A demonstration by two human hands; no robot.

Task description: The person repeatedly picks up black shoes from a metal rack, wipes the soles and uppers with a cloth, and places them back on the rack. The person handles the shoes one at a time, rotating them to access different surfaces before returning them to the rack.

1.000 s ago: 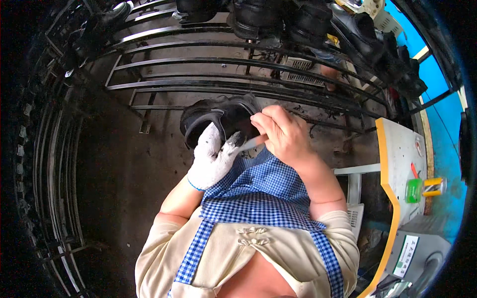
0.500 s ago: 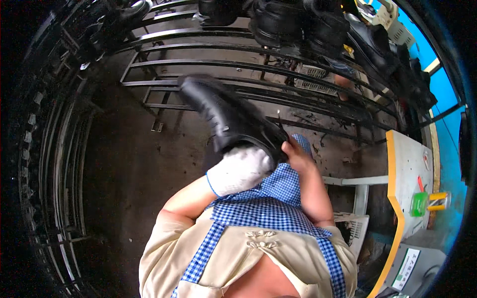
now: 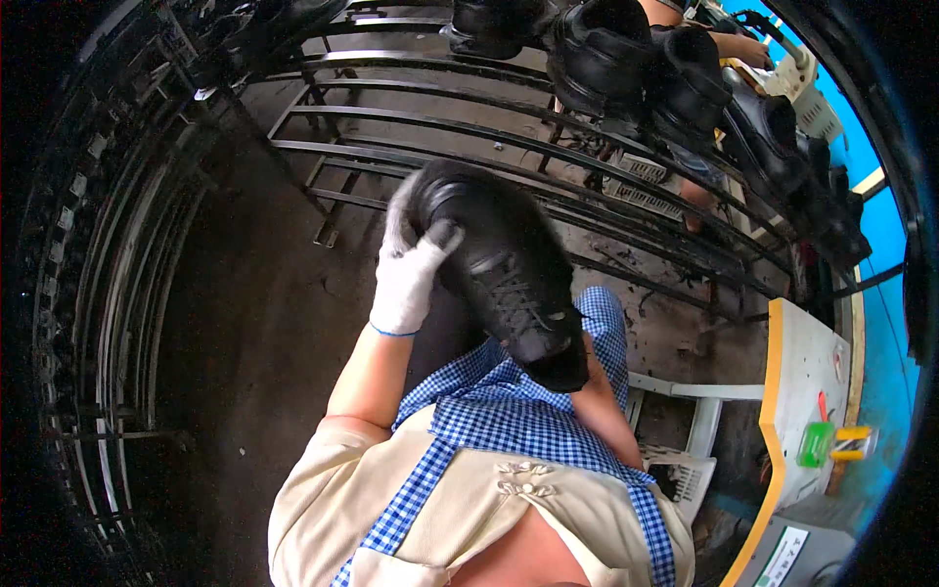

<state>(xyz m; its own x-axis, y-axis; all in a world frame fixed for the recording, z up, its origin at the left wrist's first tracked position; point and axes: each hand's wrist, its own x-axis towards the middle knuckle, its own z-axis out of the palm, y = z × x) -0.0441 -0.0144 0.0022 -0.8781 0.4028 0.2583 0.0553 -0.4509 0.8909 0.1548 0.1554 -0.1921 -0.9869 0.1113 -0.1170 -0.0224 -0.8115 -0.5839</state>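
A black lace-up shoe (image 3: 523, 249) is held up over my lap, its toe pointing away and a little left, its laces and collar nearer me. My left hand (image 3: 403, 279), in a white knitted glove with a blue cuff edge, grips the toe end; its thumb, dark at the tip, presses on the upper while the fingers go round the far side. At the heel end is my bare right hand (image 3: 590, 377), mostly hidden behind the shoe, its fingers out of sight. Beneath lies my blue checked apron (image 3: 528, 426).
Ahead runs a black metal rack (image 3: 430, 122), with several black shoes (image 3: 602, 59) along its upper bars. Another person's hand (image 3: 748, 51) shows beyond it. To my right stands a white bench with a yellow edge (image 3: 778, 391), holding a green container (image 3: 815, 445). More racking (image 3: 117, 342) stands left.
My left hand has come out of the shoe opening and now grips the toe from outside. The shoe has turned so its laces show. The view has shifted slightly.
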